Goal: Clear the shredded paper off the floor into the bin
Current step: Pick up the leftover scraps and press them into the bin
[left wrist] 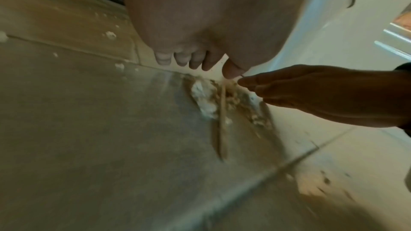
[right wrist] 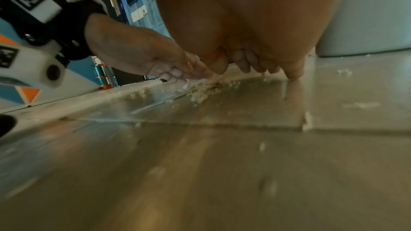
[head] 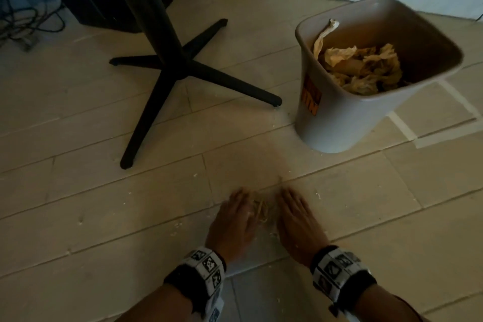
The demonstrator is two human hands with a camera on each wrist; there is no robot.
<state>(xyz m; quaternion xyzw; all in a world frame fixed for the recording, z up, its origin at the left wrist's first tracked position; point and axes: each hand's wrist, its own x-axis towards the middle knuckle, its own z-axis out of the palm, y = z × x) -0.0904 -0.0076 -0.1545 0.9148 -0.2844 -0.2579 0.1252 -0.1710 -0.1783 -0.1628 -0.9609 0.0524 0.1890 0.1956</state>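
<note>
A small pile of shredded paper lies on the tiled floor between my two hands. My left hand presses in from the left and my right hand from the right, fingers down on the floor and cupped round the pile. In the left wrist view the shreds sit under my left fingertips, with the right hand edge-on against them. The right wrist view shows the pile between both hands. The grey bin stands ahead to the right, holding crumpled paper.
A black cross-shaped table base spreads over the floor ahead left, one leg ending near the bin. Tiny paper scraps dot the tiles around my hands. Cables lie at the far left. White tape lines mark the floor right of the bin.
</note>
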